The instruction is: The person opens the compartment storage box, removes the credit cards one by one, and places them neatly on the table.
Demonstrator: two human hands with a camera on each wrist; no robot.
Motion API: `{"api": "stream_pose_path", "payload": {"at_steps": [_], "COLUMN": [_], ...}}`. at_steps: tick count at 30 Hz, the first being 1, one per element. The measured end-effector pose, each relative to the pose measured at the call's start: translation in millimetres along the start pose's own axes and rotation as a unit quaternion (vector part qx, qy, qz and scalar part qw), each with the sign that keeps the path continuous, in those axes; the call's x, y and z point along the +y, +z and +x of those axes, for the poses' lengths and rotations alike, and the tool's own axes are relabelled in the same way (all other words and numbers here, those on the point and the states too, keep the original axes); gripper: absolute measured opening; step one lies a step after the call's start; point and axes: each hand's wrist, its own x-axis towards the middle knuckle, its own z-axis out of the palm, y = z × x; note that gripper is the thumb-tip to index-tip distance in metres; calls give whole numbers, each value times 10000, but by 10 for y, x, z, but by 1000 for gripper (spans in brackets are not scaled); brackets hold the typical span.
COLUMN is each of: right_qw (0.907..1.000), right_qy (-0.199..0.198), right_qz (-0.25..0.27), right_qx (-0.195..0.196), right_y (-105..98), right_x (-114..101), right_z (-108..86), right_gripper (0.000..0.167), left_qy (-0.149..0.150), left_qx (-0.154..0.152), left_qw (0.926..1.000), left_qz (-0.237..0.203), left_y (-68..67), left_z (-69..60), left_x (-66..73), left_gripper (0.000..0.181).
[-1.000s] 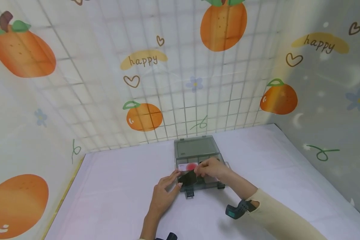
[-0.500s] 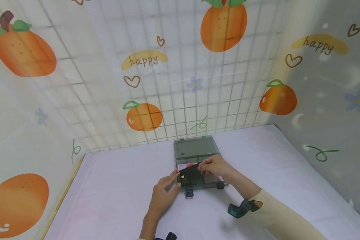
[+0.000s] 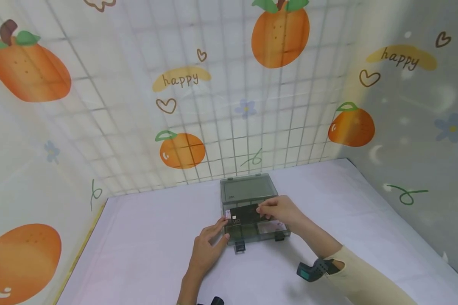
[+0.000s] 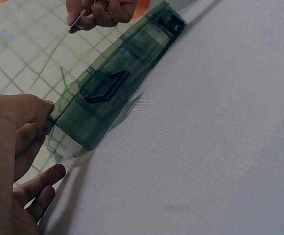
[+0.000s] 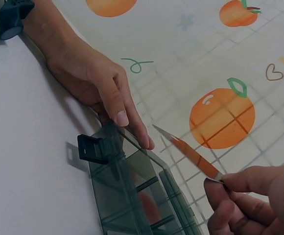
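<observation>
Head view | black card is pinched at its right end by right hand, above far part of case | case's left side is touched by left hand, fingers apart | light edge grip, steadied case are advised

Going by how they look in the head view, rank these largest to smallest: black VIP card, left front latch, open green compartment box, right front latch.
1. Open green compartment box
2. Black VIP card
3. Left front latch and right front latch: too alike to rank
</observation>
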Motion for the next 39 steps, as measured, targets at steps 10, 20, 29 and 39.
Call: {"api": "stream_pose_path", "payload": {"at_steps": [10, 20, 29, 39], "right_qw": [9998, 9995, 9996, 9996], "right_qy": [98, 238, 210, 161], "right_qz": [-129, -66, 46, -114], "right_qx": [73, 178, 182, 211], "right_y": [-25, -2, 52, 96], "right_x": [-33, -27, -21, 19], "right_z": [-144, -257, -378, -485], "right_gripper": [15, 14, 15, 17], "left_qy": [33, 58, -11, -84], "left_qx": [50, 38, -9, 4], "left_qw": [10000, 10000, 9999, 10000], "left_qz": [-12, 15, -118, -28], "left_y": [-4, 27, 23, 11], "left_z": [-2, -17, -28, -10], "left_x": [-3, -49, -32, -14], "left_gripper": [41, 41, 41, 41]}}
